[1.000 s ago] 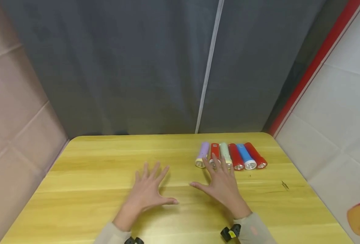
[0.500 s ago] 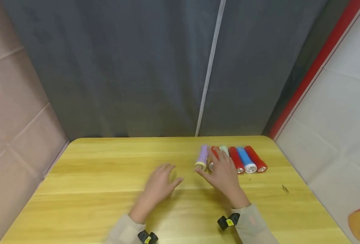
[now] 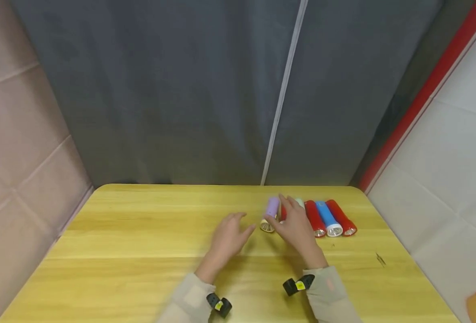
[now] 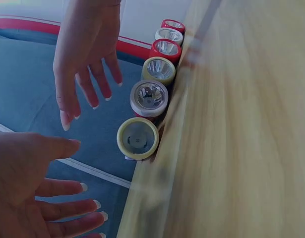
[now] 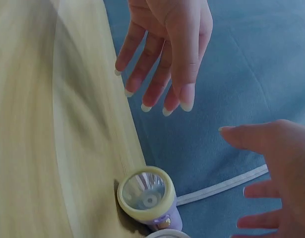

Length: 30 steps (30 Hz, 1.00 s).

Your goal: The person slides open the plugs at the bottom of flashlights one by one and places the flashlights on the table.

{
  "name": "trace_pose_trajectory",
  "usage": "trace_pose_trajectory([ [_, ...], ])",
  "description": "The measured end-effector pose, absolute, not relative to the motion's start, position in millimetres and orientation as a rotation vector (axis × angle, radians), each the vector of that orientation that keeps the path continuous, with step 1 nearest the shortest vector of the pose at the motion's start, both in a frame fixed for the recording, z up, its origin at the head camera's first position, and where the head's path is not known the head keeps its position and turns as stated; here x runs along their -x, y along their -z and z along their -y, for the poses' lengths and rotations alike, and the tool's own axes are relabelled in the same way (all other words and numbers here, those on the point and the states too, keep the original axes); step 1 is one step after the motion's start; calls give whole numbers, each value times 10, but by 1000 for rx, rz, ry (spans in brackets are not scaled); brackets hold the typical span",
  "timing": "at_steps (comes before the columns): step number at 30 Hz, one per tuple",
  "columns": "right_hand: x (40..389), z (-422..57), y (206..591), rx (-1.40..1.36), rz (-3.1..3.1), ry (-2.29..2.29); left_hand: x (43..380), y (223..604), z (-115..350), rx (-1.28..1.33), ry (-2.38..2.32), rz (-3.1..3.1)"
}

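Several flashlights lie in a row at the table's back right, lenses toward me. The purple flashlight point(image 3: 272, 206) with its yellow rim is leftmost; in the right wrist view, its lens point(image 5: 145, 193) faces the camera. My right hand point(image 3: 297, 226) hovers over the row with fingers spread, holding nothing. It partly hides a red flashlight point(image 3: 283, 212) and a pale green flashlight point(image 3: 300, 202). Farther right lie another red flashlight point(image 3: 313, 216), a blue flashlight point(image 3: 326, 215) and a third red flashlight point(image 3: 341, 217). Left of the purple one, my left hand point(image 3: 227, 237) is above the table, fingers extended and holding nothing.
The wooden table point(image 3: 120, 233) meets a dark grey curtain point(image 3: 161, 98) with a white strip point(image 3: 284, 85) at its back edge. A pinkish wall point(image 3: 24, 148) stands at left, a white panel point(image 3: 447, 157) with red trim at right. A dark mark point(image 3: 380, 259) shows on the tabletop.
My left hand has moved right and slightly forward, toward my right hand, its fingers less spread. My right hand has drawn its fingers closer together over the flashlights, which lie as before.
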State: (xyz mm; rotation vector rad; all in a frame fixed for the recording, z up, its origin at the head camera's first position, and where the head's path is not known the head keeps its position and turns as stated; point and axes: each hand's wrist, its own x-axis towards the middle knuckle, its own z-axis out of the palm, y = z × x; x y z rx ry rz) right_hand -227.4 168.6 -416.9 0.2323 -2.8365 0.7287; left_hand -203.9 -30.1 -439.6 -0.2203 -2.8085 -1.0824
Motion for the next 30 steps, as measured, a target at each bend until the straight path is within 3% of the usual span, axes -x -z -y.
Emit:
trace_pose_trajectory([
  [15,2463,-1674,4153,-214,2819,-893,2203,4591,21,216,1221,2752],
  [30,2606,-1549,4210,-165,2785,-904,2281,4539,-244,110,1283,2740],
])
